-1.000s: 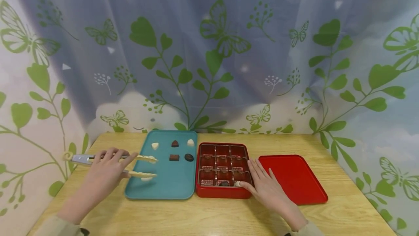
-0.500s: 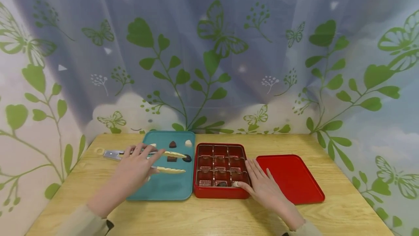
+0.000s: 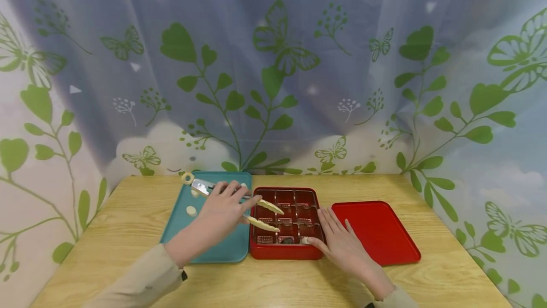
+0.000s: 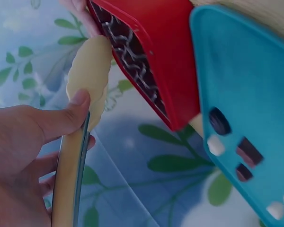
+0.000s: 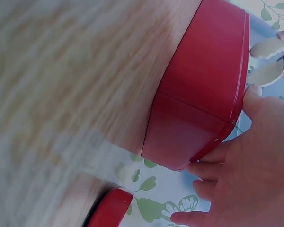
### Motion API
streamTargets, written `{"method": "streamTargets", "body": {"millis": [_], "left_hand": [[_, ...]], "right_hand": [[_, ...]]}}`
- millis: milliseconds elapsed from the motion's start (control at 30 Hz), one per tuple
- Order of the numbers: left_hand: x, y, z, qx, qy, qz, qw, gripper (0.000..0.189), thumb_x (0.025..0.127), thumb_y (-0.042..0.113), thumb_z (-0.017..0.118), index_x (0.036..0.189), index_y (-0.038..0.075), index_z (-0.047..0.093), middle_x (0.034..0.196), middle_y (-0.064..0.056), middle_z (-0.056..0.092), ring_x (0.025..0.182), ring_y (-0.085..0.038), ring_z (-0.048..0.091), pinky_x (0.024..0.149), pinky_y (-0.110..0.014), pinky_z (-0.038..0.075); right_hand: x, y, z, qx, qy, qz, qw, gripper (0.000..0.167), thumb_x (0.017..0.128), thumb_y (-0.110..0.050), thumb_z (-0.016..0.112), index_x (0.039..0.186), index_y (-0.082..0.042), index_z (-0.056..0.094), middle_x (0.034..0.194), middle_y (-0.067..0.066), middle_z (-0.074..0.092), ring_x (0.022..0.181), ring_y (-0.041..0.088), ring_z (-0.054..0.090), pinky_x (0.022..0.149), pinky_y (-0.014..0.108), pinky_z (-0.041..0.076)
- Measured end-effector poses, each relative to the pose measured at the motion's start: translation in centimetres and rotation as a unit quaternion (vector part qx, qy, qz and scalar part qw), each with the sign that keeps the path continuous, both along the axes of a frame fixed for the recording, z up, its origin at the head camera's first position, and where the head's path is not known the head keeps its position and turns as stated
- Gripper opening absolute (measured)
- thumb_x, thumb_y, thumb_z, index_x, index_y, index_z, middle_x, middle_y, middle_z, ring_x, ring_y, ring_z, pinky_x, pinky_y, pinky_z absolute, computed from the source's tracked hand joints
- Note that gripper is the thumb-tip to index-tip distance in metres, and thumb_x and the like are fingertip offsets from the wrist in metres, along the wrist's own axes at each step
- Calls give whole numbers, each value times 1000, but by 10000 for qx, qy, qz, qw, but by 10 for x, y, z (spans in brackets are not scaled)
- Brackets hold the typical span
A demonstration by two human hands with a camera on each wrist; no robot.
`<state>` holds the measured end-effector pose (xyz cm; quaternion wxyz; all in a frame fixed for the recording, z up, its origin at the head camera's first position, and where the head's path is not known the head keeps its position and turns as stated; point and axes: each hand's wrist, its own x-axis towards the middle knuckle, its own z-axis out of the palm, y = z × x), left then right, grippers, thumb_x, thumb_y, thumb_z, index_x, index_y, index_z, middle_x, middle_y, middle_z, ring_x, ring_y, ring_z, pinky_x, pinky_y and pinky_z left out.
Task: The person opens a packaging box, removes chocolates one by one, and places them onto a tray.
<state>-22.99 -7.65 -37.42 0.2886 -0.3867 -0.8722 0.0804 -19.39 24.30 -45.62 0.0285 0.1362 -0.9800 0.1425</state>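
My left hand holds metal tongs with cream scalloped tips. The two tips stand apart above the red box, and nothing shows between them. A clear divided insert lines the box; a dark chocolate lies in the front middle compartment. At the front right compartment, a white piece sits by the thumb of my right hand. That hand rests along the box's right side, its fingers straight. In the left wrist view, a dark oval chocolate and a brown rectangular one lie on the blue tray.
Several white pieces are also on the tray, partly hidden by my left arm in the head view. Right of the box lies a flat red lid. The wooden table ends at a patterned curtain.
My left hand has carried the tongs rightward from above the blue tray to over the red box. My right hand has stayed against the box.
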Motion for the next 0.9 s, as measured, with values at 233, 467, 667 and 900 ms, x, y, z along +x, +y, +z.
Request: {"method": "streamTargets", "body": {"millis": [233, 467, 667, 900], "left_hand": [[-3, 34, 4, -812, 50, -103, 9966, 52, 82, 42, 80, 132, 32, 68, 116, 5, 65, 113, -21, 54, 97, -40, 46], [-3, 62, 8, -1593, 149, -90, 9871, 40, 89, 30, 79, 127, 37, 70, 120, 9, 66, 119, -18, 55, 102, -37, 43], [0, 83, 10, -2089, 310, 19, 9774, 27, 92, 28, 75, 117, 40, 75, 121, 12, 67, 122, -14, 54, 103, -34, 41], [6, 102, 5, -2220, 584, 55, 9733, 16, 94, 31, 73, 106, 39, 80, 119, 17, 70, 119, -9, 54, 109, -32, 39]], "right_hand": [[0, 0, -1, -39, -41, -10, 10000, 86, 101, -57, 50, 160, -1, 23, 167, 17, 18, 154, 36, 15, 119, 67, 17], [0, -1, 0, -68, -72, -5, 10000, 85, 102, -56, 51, 160, -1, 23, 166, 17, 19, 154, 36, 16, 119, 66, 16], [-1, -1, 0, -37, -132, -28, 9999, 85, 102, -56, 50, 160, -1, 23, 166, 18, 19, 154, 37, 16, 119, 66, 17], [-1, 0, -1, 11, 1, -15, 10000, 84, 102, -56, 50, 159, 0, 26, 166, 18, 22, 154, 37, 18, 118, 66, 19]]}}
